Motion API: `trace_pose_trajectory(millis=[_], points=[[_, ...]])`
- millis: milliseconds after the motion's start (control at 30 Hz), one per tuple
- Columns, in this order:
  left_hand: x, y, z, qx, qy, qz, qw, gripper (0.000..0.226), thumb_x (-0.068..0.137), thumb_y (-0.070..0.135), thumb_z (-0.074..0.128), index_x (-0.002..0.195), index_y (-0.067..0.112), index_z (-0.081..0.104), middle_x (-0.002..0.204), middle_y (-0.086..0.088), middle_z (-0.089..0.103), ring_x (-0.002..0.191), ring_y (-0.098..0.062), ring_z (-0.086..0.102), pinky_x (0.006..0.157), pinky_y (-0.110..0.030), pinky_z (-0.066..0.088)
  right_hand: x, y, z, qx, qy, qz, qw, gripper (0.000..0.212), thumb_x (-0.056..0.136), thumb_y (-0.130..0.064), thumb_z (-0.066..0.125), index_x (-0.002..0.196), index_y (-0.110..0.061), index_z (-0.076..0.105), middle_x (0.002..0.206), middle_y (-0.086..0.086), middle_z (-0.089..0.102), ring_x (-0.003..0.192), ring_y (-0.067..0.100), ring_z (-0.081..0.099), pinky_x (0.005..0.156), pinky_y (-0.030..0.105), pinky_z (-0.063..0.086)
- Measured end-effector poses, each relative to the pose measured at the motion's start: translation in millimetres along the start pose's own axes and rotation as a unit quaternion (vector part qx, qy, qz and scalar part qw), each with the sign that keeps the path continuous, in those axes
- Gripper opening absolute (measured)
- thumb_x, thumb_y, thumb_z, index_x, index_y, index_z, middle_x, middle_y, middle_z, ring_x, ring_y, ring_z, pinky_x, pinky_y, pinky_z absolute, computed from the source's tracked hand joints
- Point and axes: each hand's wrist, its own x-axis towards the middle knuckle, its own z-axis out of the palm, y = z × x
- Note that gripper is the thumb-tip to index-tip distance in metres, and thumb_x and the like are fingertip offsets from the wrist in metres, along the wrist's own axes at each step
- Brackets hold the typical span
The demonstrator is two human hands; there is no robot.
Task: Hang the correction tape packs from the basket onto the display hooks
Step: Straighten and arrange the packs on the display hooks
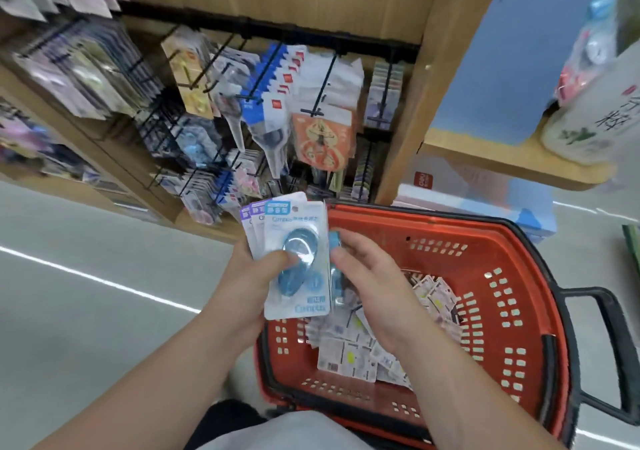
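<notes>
Left hand (249,276): gripping a fan of packs (304,297) above the near-left corner of the basket, thumb pressing on the blue blister of the front card, fingers curling out of sight behind the cards. Three headers are showing, two purple and one blue; whether more cards are lying behind them cannot be told. Right hand (370,276): meeting the fan's right edge, thumb and fingers pinching an edge-on pack (335,241), of which only a blue top and a clear strip are showing; the rest is hiding behind the fan and the palm. Basket (519,241): red, perforated, sitting on the floor under both hands, its near rim being cut off by the person's clothing at the bottom of the view. Handle (616,345): black, sticking out at the basket's right side and running out of frame. Loose packs (346,356): lying in a heap on the basket's bottom, backs mostly up, part of the heap being covered by the right hand and forearm; print too small to read. Hooks (263,68): black, projecting from a rail in the wooden shelf (408,137) beyond the basket, carrying hung stock in several rows; the left rows are blurring badly. Box (485,189): white and blue, standing right of the shelf, partly hiding behind the basket. Bag (588,103): pale, printed, resting on a ledge at right, blurred and cut off by the frame. Floor (86,311): grey, with a white line crossing it.
</notes>
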Motion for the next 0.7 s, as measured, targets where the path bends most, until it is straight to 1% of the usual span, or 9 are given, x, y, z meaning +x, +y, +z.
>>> trace_pose_trajectory(millis=[67, 100, 233, 267, 367, 400, 467, 567, 700], points=[[6, 13, -25, -0.019, -0.020, 0.000, 1.000, 0.065, 0.071, 0.006, 0.064, 0.136, 0.010, 0.060, 0.122, -0.023, 0.074, 0.098, -0.037, 0.075, 0.070, -0.044, 0.063, 9, 0, 32, -0.010, -0.006, 0.007, 1.000, 0.051, 0.086, -0.046, 0.078, 0.130, -0.026, 0.065, 0.123, -0.001, 0.072, 0.117, 0.022, 0.069, 0.100, 0.047, 0.056], [10, 19, -41, -0.026, -0.028, -0.002, 0.999, 0.066, 0.071, 0.006, 0.064, 0.137, 0.010, 0.059, 0.124, -0.023, 0.073, 0.098, -0.037, 0.074, 0.070, -0.044, 0.063, 14, 0, 49, -0.001, -0.007, 0.008, 1.000, 0.052, 0.082, -0.045, 0.078, 0.128, -0.024, 0.065, 0.120, 0.001, 0.074, 0.114, 0.025, 0.070, 0.098, 0.050, 0.057], [24, 54, -116, -0.039, -0.069, -0.010, 0.997, 0.065, 0.071, 0.007, 0.063, 0.136, 0.016, 0.061, 0.123, -0.018, 0.075, 0.100, -0.035, 0.076, 0.070, -0.044, 0.063, 36, -9, 134, 0.047, 0.000, -0.011, 0.999, 0.055, 0.077, -0.033, 0.072, 0.127, -0.016, 0.055, 0.114, 0.003, 0.075, 0.101, 0.021, 0.074, 0.073, 0.034, 0.061], [27, 66, -137, -0.042, -0.077, -0.013, 0.996, 0.065, 0.071, 0.006, 0.063, 0.135, 0.017, 0.061, 0.123, -0.018, 0.075, 0.099, -0.035, 0.076, 0.070, -0.044, 0.063, 41, -11, 158, 0.047, 0.007, -0.014, 0.999, 0.055, 0.078, -0.033, 0.071, 0.127, -0.016, 0.055, 0.113, 0.002, 0.075, 0.100, 0.020, 0.074, 0.073, 0.036, 0.062], [34, 103, -194, -0.055, -0.089, -0.015, 0.994, 0.066, 0.070, 0.005, 0.063, 0.134, 0.021, 0.060, 0.121, -0.015, 0.076, 0.096, -0.032, 0.077, 0.069, -0.046, 0.063, 53, -19, 227, 0.055, 0.022, -0.022, 0.998, 0.049, 0.082, -0.035, 0.067, 0.127, -0.018, 0.057, 0.117, 0.003, 0.075, 0.103, 0.024, 0.073, 0.086, 0.052, 0.058], [35, 116, -210, -0.061, -0.094, -0.014, 0.994, 0.066, 0.070, 0.005, 0.063, 0.133, 0.023, 0.061, 0.119, -0.013, 0.077, 0.095, -0.032, 0.077, 0.068, -0.046, 0.063, 56, -22, 247, 0.065, 0.030, -0.026, 0.997, 0.049, 0.083, -0.036, 0.067, 0.127, -0.018, 0.057, 0.118, 0.004, 0.075, 0.103, 0.024, 0.074, 0.088, 0.053, 0.058], [37, 138, -237, -0.062, -0.101, -0.016, 0.993, 0.066, 0.069, 0.005, 0.063, 0.131, 0.024, 0.060, 0.120, -0.013, 0.076, 0.096, -0.033, 0.077, 0.068, -0.047, 0.063, 64, -32, 281, 0.092, 0.037, -0.036, 0.994, 0.052, 0.085, -0.035, 0.071, 0.130, -0.016, 0.055, 0.121, 0.006, 0.074, 0.103, 0.024, 0.073, 0.084, 0.046, 0.061], [41, 165, -267, -0.062, -0.112, -0.023, 0.991, 0.065, 0.069, 0.007, 0.065, 0.131, 0.025, 0.061, 0.122, -0.014, 0.076, 0.098, -0.035, 0.077, 0.068, -0.048, 0.063, 75, -46, 316, 0.112, 0.016, -0.050, 0.992, 0.055, 0.085, -0.026, 0.076, 0.132, -0.012, 0.051, 0.126, 0.010, 0.071, 0.106, 0.027, 0.073, 0.078, 0.039, 0.061], [48, 196, -283, -0.055, -0.143, -0.029, 0.988, 0.059, 0.069, 0.007, 0.072, 0.125, 0.023, 0.066, 0.118, -0.014, 0.078, 0.094, -0.035, 0.079, 0.066, -0.044, 0.064, 89, -59, 338, 0.094, 0.021, -0.063, 0.993, 0.053, 0.082, -0.026, 0.075, 0.127, -0.012, 0.052, 0.130, 0.014, 0.067, 0.113, 0.033, 0.070, 0.085, 0.047, 0.061]])
